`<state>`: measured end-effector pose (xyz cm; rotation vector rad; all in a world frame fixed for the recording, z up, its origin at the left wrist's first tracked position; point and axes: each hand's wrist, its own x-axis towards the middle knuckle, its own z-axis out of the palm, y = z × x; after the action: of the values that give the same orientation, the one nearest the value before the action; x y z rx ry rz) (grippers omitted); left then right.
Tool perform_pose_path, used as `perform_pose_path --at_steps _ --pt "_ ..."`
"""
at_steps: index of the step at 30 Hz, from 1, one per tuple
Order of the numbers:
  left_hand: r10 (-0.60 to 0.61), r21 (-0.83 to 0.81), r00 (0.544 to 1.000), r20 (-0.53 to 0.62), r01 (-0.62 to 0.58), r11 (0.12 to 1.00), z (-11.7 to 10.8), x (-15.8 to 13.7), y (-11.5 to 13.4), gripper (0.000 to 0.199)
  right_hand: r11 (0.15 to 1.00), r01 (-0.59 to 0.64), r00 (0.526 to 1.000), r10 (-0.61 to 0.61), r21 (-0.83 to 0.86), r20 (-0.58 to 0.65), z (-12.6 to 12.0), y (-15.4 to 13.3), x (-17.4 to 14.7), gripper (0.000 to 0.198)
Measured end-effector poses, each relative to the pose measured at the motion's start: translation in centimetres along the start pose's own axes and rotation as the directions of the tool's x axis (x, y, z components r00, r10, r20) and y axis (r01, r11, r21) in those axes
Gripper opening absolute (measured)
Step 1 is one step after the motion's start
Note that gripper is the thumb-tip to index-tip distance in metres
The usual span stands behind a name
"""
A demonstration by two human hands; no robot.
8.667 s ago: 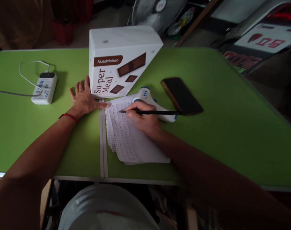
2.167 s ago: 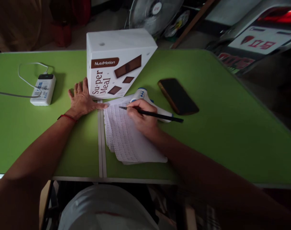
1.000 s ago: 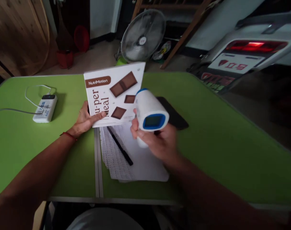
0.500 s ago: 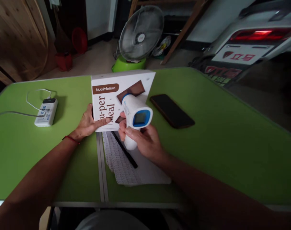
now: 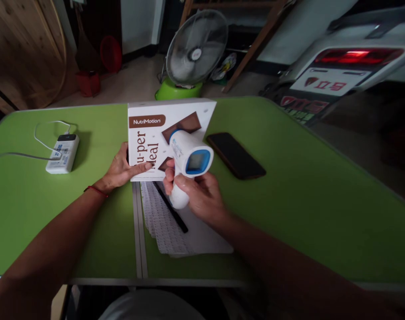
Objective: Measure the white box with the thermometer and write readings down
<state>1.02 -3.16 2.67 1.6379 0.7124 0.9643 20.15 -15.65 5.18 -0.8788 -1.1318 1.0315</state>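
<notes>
While my right hand [image 5: 200, 191] is wrapped around the white thermometer [image 5: 185, 146], my left hand [image 5: 119, 170] pinches the box [image 5: 157, 135], at eleven o'clock from there, by its eight-o'clock corner; if this grip slackens, the box could tip onto the papers [image 5: 178, 240].

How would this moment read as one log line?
left grip: holds box | right grip: holds infrared thermometer, facing box | pen: on papers | phone: right of box
</notes>
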Motion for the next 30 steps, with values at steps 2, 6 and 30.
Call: perform_pose_path --at_steps 2,6,30 --pt "0.010 0.000 1.000 -0.011 -0.010 1.000 0.0 0.0 -0.4 0.081 1.000 0.001 1.000 -0.001 -0.005 0.010 0.0 0.0 0.0 0.020" --pt "0.021 0.007 1.000 -0.014 -0.021 1.000 0.0 0.2 -1.0 0.083 1.000 0.006 0.999 -0.005 -0.026 0.034 -0.2 0.2 0.1 0.024" --pt "0.050 0.029 0.999 0.014 -0.050 0.998 -0.5 0.5 -2.2 0.086 1.000 0.029 0.999 -0.029 0.000 0.023 -0.2 0.3 -0.1 0.018"
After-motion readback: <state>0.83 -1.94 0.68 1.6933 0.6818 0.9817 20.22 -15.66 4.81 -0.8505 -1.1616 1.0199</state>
